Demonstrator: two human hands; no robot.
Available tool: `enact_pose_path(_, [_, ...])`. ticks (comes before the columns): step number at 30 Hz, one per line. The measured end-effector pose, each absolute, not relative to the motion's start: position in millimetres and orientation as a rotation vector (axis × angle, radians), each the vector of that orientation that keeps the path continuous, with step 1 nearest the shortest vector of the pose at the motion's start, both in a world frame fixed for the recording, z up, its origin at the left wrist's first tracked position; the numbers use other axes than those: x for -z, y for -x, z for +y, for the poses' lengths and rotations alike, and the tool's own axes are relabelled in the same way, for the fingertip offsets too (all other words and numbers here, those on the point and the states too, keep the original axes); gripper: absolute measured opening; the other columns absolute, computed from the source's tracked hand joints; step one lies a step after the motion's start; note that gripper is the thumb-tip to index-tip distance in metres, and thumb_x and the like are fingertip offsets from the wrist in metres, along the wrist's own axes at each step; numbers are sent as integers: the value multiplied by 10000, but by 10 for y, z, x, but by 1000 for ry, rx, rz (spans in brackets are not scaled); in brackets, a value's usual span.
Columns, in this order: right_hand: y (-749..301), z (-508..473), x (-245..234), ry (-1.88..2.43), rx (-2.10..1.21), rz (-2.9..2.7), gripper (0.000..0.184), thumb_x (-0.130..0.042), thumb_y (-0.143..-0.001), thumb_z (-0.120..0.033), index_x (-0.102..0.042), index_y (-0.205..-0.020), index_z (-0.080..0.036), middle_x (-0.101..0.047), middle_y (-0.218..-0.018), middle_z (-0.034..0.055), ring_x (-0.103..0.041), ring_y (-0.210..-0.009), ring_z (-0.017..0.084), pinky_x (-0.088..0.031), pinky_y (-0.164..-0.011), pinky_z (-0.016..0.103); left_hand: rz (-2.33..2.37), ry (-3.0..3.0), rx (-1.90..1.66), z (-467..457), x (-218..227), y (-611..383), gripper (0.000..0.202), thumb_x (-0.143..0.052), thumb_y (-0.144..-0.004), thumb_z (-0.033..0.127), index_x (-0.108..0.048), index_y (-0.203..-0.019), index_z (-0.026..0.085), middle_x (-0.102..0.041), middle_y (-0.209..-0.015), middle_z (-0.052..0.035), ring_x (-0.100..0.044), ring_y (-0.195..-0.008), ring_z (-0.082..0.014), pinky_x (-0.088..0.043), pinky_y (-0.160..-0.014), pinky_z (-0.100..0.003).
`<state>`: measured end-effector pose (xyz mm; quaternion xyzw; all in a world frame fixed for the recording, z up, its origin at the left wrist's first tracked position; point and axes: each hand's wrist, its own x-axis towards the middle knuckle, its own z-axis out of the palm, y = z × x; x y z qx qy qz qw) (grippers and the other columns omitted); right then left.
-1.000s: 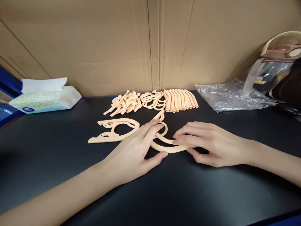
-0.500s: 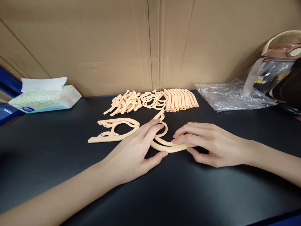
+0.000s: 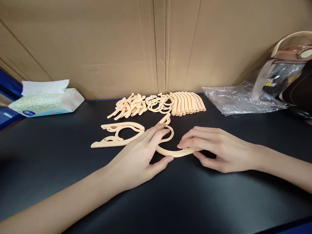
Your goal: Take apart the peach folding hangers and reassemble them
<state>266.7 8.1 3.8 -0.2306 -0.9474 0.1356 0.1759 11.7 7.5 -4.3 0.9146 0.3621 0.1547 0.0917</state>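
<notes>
Between my hands lies a cream plastic folding hanger (image 3: pixel 174 153), with a curved arm towards the right and a hook ring (image 3: pixel 171 134) beyond my fingers. My left hand (image 3: pixel 143 152) lies over its middle, fingers holding it down and thumb at the near side; the part beneath is hidden. My right hand (image 3: pixel 216 148) pinches the right end of the curved arm between thumb and fingers. A second folding hanger (image 3: pixel 126 142), folded around its round hook, rests on the table just left of my left hand.
Along the back lie a pile of short curved parts (image 3: pixel 129 105), several ring-shaped hooks (image 3: pixel 159 103) and a row of hanger arms (image 3: pixel 187 103). A tissue pack (image 3: pixel 48 102) is at the left; a clear plastic bag (image 3: pixel 241 100) and a bottle (image 3: pixel 284 78) are at the right. Cardboard (image 3: pixel 102 45) stands behind.
The thinner inner strip seen beside the curved arm no longer shows separately; a single arm is visible. My right fingertips have shifted slightly left, while my left hand is almost still.
</notes>
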Motion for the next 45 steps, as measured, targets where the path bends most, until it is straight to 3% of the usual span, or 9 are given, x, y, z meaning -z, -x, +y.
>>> enact_pose_path(9, [-2720, 119, -29, 738, -279, -2668, 297, -542, -924, -232, -539, -1213, -166, -590, -1045, 87, -546, -895, 212, -441, -794, 342, 1077, -2710, -476, 61, 34, -103, 506, -511, -917, 418, -385, -1354, 197, -395, -1468, -106, -403, -1336, -264, -408, -1075, -418])
enact_pose_path(15, [-2722, 128, -24, 725, -337, -2656, 243, -522, -920, -189, -565, -1157, -162, -591, -1009, 78, -537, -871, 198, -429, -782, 327, 1072, -2709, -496, 64, 39, -119, 495, -518, -915, 411, -393, -1345, 199, -399, -1463, -102, -401, -1337, -263, -408, -1078, -415])
enact_pose_path(20, [-2728, 128, -21, 719, -357, -2644, 251, -539, -907, -173, -566, -1156, -160, -587, -1008, 71, -537, -881, 191, -428, -791, 318, 1091, -2784, -499, 64, 32, -124, 521, -528, -909, 422, -387, -1356, 195, -401, -1462, -95, -288, -1399, -275, -337, -1124, -467])
enact_pose_path(28, [-2728, 141, -18, 725, -350, -2639, 271, -540, -909, -176, -551, -1179, -168, -596, -1006, 79, -539, -878, 202, -443, -786, 331, 1282, -2816, -464, 65, 61, -130, 669, -550, -855, 551, -386, -1375, 161, -409, -1461, -129, -263, -1401, -336, -269, -1137, -552])
enact_pose_path(45, [-2733, 153, -29, 750, -277, -2654, 260, -564, -929, -224, -552, -1182, -161, -578, -1107, 95, -544, -992, 220, -458, -866, 359, 1214, -2793, -477, 66, 51, -128, 587, -510, -898, 515, -388, -1347, 159, -466, -1418, -91, -285, -1396, -282, -254, -1158, -512])
